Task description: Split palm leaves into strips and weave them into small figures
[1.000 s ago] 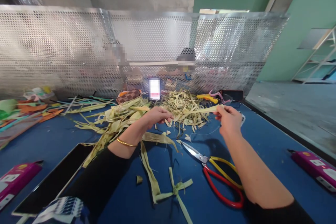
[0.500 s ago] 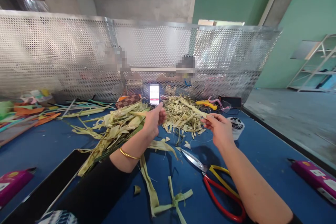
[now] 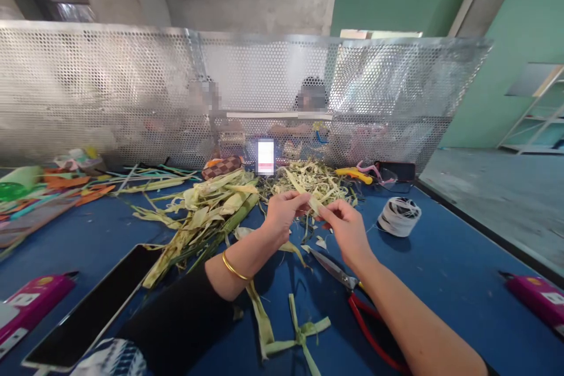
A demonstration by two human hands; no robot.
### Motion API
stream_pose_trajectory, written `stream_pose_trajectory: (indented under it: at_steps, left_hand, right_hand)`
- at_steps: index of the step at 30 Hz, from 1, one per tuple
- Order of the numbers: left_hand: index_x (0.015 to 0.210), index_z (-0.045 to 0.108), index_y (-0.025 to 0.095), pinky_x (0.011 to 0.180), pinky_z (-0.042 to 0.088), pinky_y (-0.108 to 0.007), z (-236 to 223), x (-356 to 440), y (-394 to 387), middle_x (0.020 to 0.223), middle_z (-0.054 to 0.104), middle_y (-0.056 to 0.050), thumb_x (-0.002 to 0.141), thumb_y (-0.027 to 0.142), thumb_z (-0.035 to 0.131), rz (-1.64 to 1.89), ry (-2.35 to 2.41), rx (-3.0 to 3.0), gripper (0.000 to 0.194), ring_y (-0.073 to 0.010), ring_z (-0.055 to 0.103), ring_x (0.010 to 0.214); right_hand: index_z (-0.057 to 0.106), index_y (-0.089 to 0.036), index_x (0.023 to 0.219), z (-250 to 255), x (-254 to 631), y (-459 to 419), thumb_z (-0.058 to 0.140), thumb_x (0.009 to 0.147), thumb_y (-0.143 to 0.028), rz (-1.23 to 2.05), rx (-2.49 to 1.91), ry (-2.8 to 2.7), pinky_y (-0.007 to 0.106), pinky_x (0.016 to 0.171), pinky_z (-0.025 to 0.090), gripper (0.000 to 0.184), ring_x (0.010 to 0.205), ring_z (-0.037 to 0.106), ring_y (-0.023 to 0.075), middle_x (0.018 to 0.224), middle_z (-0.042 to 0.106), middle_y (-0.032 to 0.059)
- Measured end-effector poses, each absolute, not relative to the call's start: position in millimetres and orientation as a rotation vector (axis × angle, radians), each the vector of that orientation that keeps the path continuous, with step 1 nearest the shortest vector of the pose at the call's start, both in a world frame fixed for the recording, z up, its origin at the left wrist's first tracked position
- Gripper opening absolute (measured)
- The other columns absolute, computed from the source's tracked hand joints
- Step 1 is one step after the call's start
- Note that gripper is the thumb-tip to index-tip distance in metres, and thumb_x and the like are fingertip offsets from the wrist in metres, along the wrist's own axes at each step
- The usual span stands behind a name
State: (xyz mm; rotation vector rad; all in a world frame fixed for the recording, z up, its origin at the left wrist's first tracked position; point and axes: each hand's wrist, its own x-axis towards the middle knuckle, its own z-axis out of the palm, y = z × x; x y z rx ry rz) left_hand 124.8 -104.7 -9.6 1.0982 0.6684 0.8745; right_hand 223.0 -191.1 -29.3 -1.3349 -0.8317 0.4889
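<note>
Head view: fingers of left hand point(image 3: 281, 218) and right hand point(image 3: 351, 235) pinch a pale husk strip point(image 3: 314, 205). Uneven tugging could split it; right forearm point(image 3: 403, 305) could nudge scissors point(image 3: 335, 269).

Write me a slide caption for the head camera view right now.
Left hand and right hand pinch a pale strip above a blue table, beside a spool of white string.
</note>
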Motion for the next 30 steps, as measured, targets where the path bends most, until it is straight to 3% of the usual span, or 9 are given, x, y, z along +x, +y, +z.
stream_pose_trajectory:
  at_steps: [8,13,23,27,30]
  left_hand:
    - [0.061,0.056,0.014,0.053,0.039,-0.021,-5.3,123.6,-102.5,0.053,0.056,0.004,0.052,0.035,0.081,0.848,0.523,1.254,0.034,-0.0057,0.048,0.049]
    - [0.065,0.059,0.012,0.054,0.040,-0.020,-12.8,124.6,-102.0,0.054,0.054,0.004,0.052,0.037,0.083,0.669,0.488,1.173,0.037,-0.0052,0.048,0.050]
    - [0.066,0.057,0.013,0.063,0.047,-0.022,-16.8,124.1,-100.5,0.066,0.061,0.000,0.052,0.031,0.085,0.600,0.403,0.981,0.037,-0.0089,0.057,0.061]
    - [0.059,0.051,0.015,0.061,0.047,-0.022,-14.7,125.7,-103.8,0.062,0.060,0.002,0.049,0.026,0.085,0.738,0.383,0.963,0.038,-0.0086,0.057,0.059]
    - [0.064,0.056,0.015,0.058,0.046,-0.020,-14.9,127.5,-105.6,0.061,0.061,0.002,0.049,0.018,0.084,0.853,0.415,0.958,0.032,-0.0079,0.056,0.056]
  right_hand:
    - [0.061,-0.019,0.068,-22.7,223.0,-192.7,0.071,0.064,-0.042,0.615,-1.284,-0.929,0.027,0.058,0.041,0.026,0.063,0.053,0.0155,0.063,0.061,-0.0009]
    - [0.059,-0.018,0.059,-22.5,221.7,-193.2,0.071,0.064,-0.040,0.620,-1.266,-0.970,0.025,0.055,0.035,0.025,0.055,0.042,0.0110,0.055,0.052,-0.0040]
    - [0.062,-0.019,0.063,-22.6,219.4,-191.7,0.075,0.058,-0.036,0.827,-1.045,-0.765,0.024,0.054,0.036,0.022,0.054,0.044,0.0098,0.057,0.053,-0.0035]
    - [0.061,-0.019,0.065,-26.4,221.4,-190.6,0.070,0.063,-0.035,0.735,-1.102,-0.815,0.024,0.054,0.035,0.019,0.055,0.044,0.0106,0.057,0.053,-0.0034]
    - [0.059,-0.019,0.064,-30.5,224.4,-189.7,0.064,0.071,-0.035,0.558,-1.236,-0.962,0.025,0.054,0.035,0.018,0.054,0.045,0.0118,0.055,0.052,-0.0036]
